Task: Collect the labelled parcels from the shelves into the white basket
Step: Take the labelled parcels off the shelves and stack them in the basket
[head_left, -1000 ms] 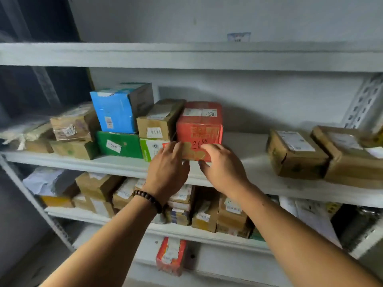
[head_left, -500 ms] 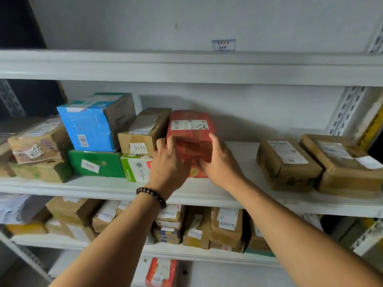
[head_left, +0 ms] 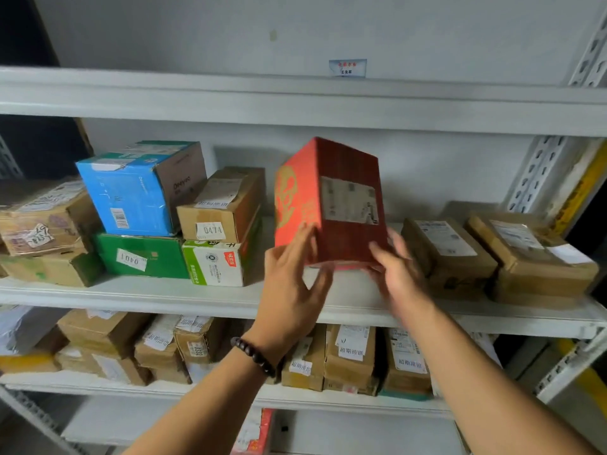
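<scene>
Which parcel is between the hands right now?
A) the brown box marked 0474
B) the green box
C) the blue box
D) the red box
D: the red box sits tilted between the two hands, with the left hand laying straight fingers on its left face and the right hand at its lower right corner.

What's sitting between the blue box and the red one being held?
In the head view, a brown box labelled 0474 sits between the blue box and the red box, atop a white-and-green carton.
</scene>
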